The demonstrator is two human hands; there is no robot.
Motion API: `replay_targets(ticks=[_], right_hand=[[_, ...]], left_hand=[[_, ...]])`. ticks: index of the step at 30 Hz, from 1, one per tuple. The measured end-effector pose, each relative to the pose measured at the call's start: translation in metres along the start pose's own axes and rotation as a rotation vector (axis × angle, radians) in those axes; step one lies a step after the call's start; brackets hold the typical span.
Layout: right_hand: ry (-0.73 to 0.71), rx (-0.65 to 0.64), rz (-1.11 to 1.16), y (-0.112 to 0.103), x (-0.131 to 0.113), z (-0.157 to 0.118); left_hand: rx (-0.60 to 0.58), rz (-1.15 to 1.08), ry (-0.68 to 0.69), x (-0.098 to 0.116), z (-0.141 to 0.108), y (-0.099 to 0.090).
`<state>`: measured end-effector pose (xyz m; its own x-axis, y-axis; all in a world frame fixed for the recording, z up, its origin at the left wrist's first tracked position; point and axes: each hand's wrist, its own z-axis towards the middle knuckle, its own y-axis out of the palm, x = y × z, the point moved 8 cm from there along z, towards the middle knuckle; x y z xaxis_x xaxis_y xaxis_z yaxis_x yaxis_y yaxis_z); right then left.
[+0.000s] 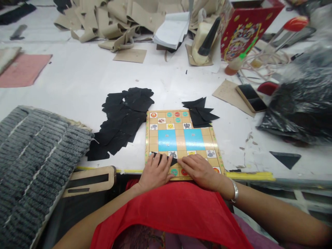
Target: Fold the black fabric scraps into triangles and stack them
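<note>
A small black piece (173,161) lies on the printed game board (180,138) near its front edge. My left hand (157,169) rests over the left part of this piece, fingers spread and lying flat on it. My right hand (198,170) is at the piece's right tip, its fingers close together and pressed down there. Beyond the board to the left is a long pile of overlapping black pieces (121,119). A smaller group of pointed black pieces (201,116) overlaps the board's back right corner.
At left stands a stack of grey ribbed material (38,162). A phone (251,98), a loose black triangle (285,159) and a plastic bag (301,100) lie at right. Farther back are a glue bottle (204,45), papers (172,29), beige pieces (116,20) and a red box (246,27).
</note>
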<state>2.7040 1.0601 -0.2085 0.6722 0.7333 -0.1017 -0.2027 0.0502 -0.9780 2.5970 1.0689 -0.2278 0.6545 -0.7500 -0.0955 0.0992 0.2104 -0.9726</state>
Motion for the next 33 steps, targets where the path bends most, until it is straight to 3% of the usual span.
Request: replay_targets(ticks=[7, 13, 19, 24, 28, 31, 33], right_hand=[[0.071, -0.063, 0.066, 0.005, 0.007, -0.006], [0.314, 0.106, 0.175, 0.002, 0.019, -0.019], [0.196, 0.007, 0.016, 0.004, 0.0, -0.014], [0.219, 0.17, 0.005, -0.01, 0.004, -0.011], [0.123, 0.317, -0.071, -0.008, -0.009, 0.002], [0.06, 0.323, -0.129, -0.006, -0.009, 0.011], [0.104, 0.313, -0.187, -0.012, 0.011, 0.013]], left_hand=[[-0.041, -0.061, 0.021, 0.008, 0.004, 0.004], [0.011, -0.05, 0.013, 0.01, 0.003, -0.001], [0.043, -0.073, 0.0, 0.009, 0.003, 0.002], [0.164, -0.18, -0.048, 0.004, 0.004, -0.005], [0.174, -0.336, -0.148, -0.027, 0.017, -0.017], [0.252, -0.277, -0.245, -0.076, 0.033, -0.036], [0.222, -0.167, -0.301, -0.113, 0.049, -0.039]])
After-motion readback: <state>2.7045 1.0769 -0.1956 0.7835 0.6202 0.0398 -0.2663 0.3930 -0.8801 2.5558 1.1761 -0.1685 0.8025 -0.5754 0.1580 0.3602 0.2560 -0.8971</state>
